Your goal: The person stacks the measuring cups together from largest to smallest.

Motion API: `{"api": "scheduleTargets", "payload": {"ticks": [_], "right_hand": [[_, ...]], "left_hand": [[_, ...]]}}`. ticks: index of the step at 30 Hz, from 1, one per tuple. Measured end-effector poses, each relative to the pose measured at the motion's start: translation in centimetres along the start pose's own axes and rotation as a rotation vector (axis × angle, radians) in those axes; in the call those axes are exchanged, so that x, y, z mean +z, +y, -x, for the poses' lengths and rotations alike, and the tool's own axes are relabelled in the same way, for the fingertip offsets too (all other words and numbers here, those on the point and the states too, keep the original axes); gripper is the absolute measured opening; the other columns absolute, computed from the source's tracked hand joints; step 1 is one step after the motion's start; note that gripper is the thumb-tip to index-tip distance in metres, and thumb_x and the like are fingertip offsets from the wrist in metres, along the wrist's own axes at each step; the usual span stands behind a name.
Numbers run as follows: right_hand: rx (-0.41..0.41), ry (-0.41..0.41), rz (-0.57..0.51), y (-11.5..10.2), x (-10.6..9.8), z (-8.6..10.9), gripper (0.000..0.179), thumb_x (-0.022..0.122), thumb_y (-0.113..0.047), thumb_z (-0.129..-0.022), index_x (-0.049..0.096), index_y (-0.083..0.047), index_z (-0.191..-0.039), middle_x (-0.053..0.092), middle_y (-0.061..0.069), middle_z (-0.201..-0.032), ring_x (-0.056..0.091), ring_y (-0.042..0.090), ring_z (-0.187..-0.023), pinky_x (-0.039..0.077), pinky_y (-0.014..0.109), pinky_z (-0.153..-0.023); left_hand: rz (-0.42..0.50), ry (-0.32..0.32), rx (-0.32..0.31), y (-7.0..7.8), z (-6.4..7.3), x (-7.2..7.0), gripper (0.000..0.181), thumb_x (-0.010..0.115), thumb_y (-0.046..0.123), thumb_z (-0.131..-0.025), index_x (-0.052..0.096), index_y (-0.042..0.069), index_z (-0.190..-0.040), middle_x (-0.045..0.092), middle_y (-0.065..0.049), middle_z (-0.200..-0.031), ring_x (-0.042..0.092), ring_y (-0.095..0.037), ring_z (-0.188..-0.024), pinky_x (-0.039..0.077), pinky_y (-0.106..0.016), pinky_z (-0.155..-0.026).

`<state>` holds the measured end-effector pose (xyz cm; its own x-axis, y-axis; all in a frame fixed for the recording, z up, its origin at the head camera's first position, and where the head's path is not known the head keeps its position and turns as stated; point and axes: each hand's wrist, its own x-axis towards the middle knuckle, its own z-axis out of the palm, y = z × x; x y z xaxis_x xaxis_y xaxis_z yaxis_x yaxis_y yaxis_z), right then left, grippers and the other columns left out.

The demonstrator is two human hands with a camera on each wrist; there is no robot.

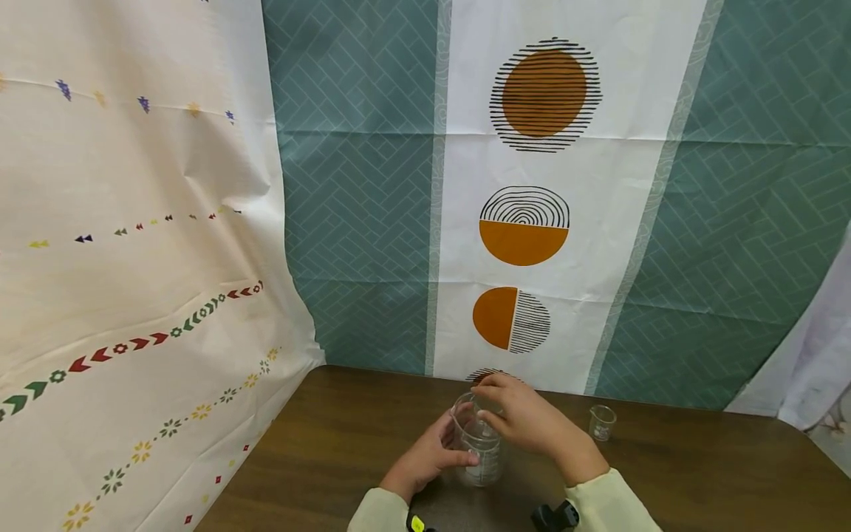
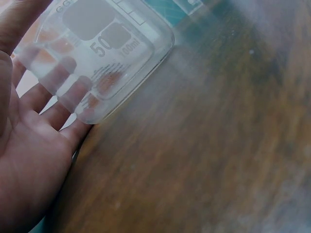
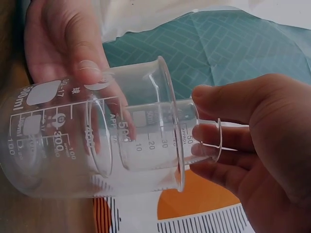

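A large clear glass beaker [image 1: 488,467] marked 500ml stands on the wooden table. My left hand [image 1: 425,454] holds its side, thumb in front and fingers round the far side. Over its mouth, my right hand [image 1: 525,412] pinches a small glass beaker [image 3: 188,115] near the rim. In the right wrist view this small beaker, graduated to 50, is partly inside the large one. A middle-sized beaker [image 3: 29,150] marked 100ml sits deeper inside, near the bottom. The left wrist view shows the large beaker's base [image 2: 146,63] beside my fingers.
Another tiny glass beaker [image 1: 602,423] stands to the right on the brown table [image 1: 319,443]. A green and white patterned cloth [image 1: 359,222] hangs behind the table, and a cream embroidered cloth [image 1: 133,295] hangs along the left.
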<state>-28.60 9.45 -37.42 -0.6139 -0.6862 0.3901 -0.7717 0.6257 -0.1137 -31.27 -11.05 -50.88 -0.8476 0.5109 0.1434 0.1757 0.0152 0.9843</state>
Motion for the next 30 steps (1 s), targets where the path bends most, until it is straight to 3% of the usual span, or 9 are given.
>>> {"api": "scheduleTargets", "payload": {"ticks": [11, 30], "right_hand": [[0.032, -0.078, -0.039, -0.15, 0.39, -0.41, 0.033, 0.069, -0.020, -0.090, 0.067, -0.006, -0.119, 0.063, 0.005, -0.115, 0.061, 0.021, -0.104, 0.051, 0.043, -0.092], [0.059, -0.186, -0.096, 0.05, 0.57, -0.94, 0.034, 0.067, -0.020, -0.090, 0.066, -0.005, -0.120, 0.061, 0.005, -0.114, 0.061, 0.018, -0.101, 0.053, 0.039, -0.087]], "left_hand": [[0.004, 0.021, -0.012, 0.14, 0.23, -0.06, 0.083, 0.078, 0.028, -0.082, 0.031, 0.026, -0.150, 0.032, -0.008, -0.157, 0.028, -0.033, -0.146, 0.027, -0.053, -0.116], [0.002, 0.022, -0.057, 0.07, -0.09, -0.14, 0.094, 0.079, 0.033, -0.081, 0.021, 0.025, -0.155, 0.023, -0.006, -0.161, 0.022, -0.035, -0.148, 0.023, -0.054, -0.116]]}}
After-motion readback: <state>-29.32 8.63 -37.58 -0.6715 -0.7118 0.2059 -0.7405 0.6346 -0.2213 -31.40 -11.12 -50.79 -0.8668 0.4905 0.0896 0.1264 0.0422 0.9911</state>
